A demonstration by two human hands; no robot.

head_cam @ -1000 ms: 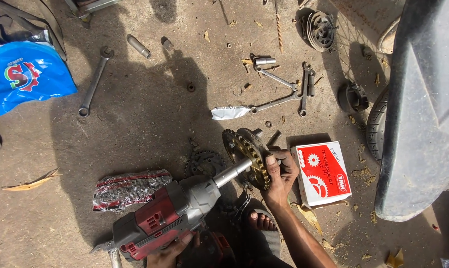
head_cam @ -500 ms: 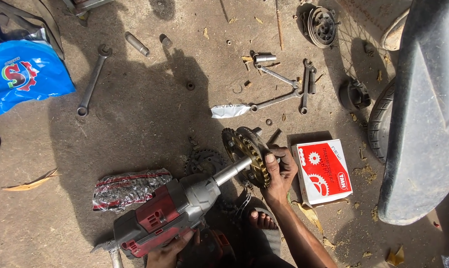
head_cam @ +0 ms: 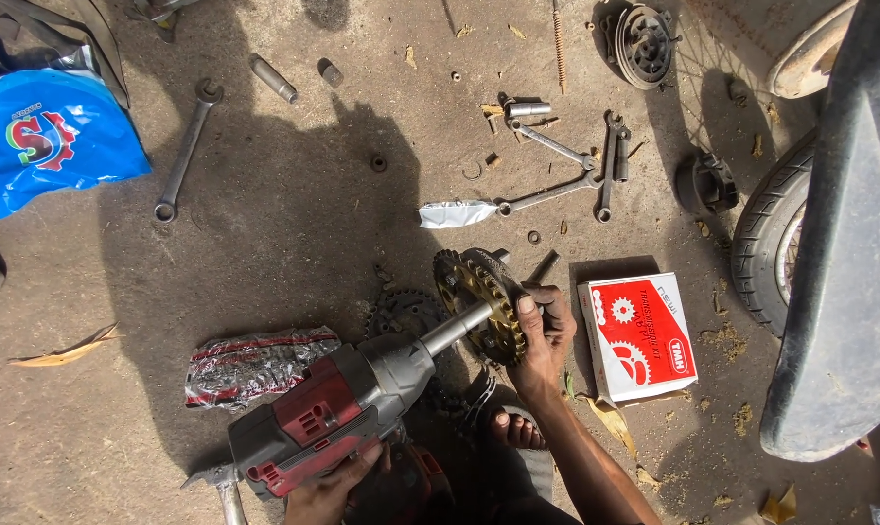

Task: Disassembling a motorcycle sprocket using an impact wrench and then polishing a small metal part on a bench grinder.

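Head view, frame centre: right hand [head_cam: 545, 335] grips the toothed brass-coloured sprocket [head_cam: 479, 303]; left hand [head_cam: 325, 491] clasps the red-grey impact wrench [head_cam: 338, 408], its steel socket on the sprocket.

Dirt floor [head_cam: 294, 214]: wrenches [head_cam: 182, 151], red box [head_cam: 639, 335], blue bag [head_cam: 46, 136].

— What did you have in hand there?

— I held a red and grey impact wrench [head_cam: 333, 413] low and tilted, its long steel socket [head_cam: 457, 329] pressed into a toothed, brass-coloured sprocket [head_cam: 481, 303].

— And the sprocket?

— It stood on edge on the ground, gripped at its right rim.
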